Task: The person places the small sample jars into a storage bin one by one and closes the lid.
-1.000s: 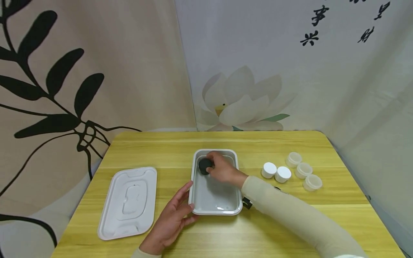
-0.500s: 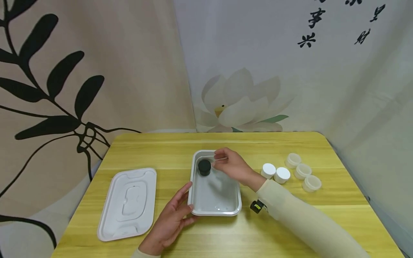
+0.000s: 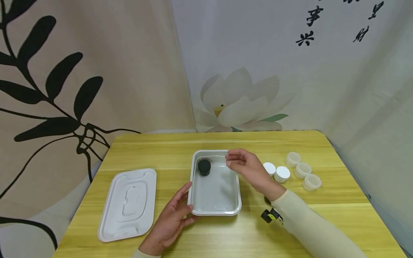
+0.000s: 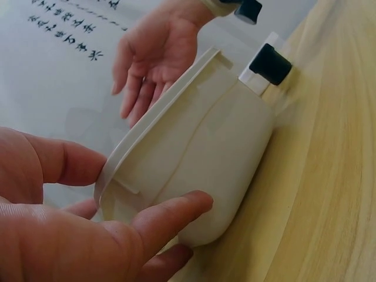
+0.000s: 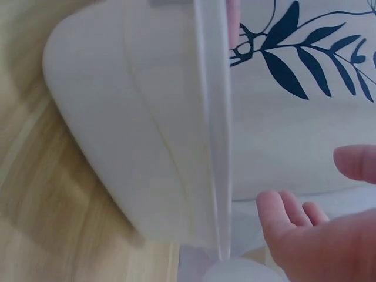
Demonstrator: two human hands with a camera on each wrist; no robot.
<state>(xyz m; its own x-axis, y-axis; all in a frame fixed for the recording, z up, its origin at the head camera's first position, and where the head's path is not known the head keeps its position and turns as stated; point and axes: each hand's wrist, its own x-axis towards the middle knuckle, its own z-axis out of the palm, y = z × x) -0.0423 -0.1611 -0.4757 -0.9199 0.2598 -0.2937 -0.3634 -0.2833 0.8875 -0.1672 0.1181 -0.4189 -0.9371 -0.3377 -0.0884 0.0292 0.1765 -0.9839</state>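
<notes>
A small black round jar (image 3: 204, 167) sits inside the white rectangular plastic box (image 3: 214, 195), near its back left corner. My left hand (image 3: 172, 216) is at the box's left side, fingers spread. In the left wrist view its fingertips touch the rim and outer wall. Over the box's back right edge hovers my right hand (image 3: 250, 168), empty, with fingers loosely bent. The right wrist view shows those fingers (image 5: 273, 214) apart from the box rim.
A white lid (image 3: 132, 204) lies on the wooden table (image 3: 167, 150) left of the box. To the right stand two jars with white caps (image 3: 282, 174) and several translucent round cups (image 3: 312, 182). A printed curtain (image 3: 145, 71) hangs behind.
My right hand has let go of the black jar inside the box and moved right, to the box's edge. My left hand has stayed against the left side.
</notes>
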